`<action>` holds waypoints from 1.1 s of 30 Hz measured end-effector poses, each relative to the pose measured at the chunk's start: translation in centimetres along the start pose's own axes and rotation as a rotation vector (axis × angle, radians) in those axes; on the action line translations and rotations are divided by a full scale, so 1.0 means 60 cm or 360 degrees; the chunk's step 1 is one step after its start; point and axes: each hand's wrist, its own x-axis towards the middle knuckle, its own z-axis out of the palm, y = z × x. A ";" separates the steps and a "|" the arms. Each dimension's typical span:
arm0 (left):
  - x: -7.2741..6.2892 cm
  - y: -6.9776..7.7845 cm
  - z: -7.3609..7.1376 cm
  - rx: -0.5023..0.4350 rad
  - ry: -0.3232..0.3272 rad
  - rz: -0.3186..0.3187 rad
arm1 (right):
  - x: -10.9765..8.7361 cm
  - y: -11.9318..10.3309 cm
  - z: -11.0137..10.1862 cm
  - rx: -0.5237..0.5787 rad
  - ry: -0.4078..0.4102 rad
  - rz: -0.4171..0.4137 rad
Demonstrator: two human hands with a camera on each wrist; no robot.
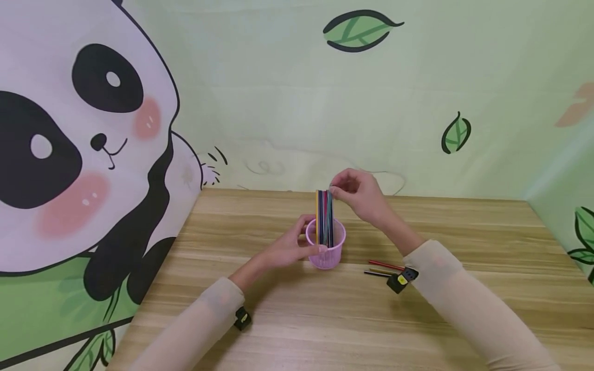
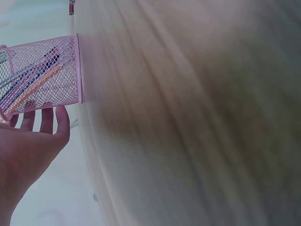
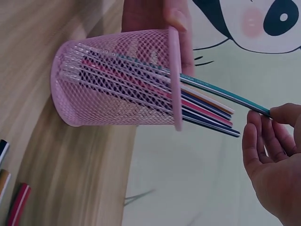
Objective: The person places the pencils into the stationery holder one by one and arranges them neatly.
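A pink mesh pencil cup (image 1: 326, 260) stands upright on the wooden table. My left hand (image 1: 289, 248) holds it from the left, thumb across the near side and fingers round the far side. Several slim pencils (image 3: 207, 124) in dark blue, pink and orange stand in the cup, their ends above the rim. Over the cup, my right hand (image 1: 364, 198) pinches the top end of a teal pencil (image 3: 225, 92) between thumb and fingertips. The lower part of that pencil is inside the cup, seen through the mesh.
To the right of the cup, a red pencil (image 1: 382, 264) and a black one (image 1: 377, 273) lie on the wooden table (image 1: 297, 324), with an orange one between them, under my right forearm. A panda-printed wall covering (image 1: 278, 93) rises behind the table's far edge.
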 end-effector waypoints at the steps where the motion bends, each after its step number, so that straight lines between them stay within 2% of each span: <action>1: 0.000 0.000 0.000 -0.0002 0.0001 0.0002 | 0.000 0.003 0.002 -0.0001 -0.0008 0.0005; 8: -0.001 0.000 0.001 -0.0002 -0.0004 0.0009 | -0.003 0.016 0.015 0.0000 -0.0024 0.0060; 19: -0.001 0.000 0.001 -0.0028 -0.0010 0.0044 | -0.001 0.027 0.026 -0.0001 -0.0008 0.0069; 26: -0.001 -0.003 0.001 -0.0016 -0.0012 0.0016 | -0.006 0.031 0.027 0.0009 -0.0067 0.0060; 33: 0.000 0.002 -0.002 0.0015 -0.0014 -0.0003 | -0.013 0.032 0.018 -0.0085 -0.0123 0.0039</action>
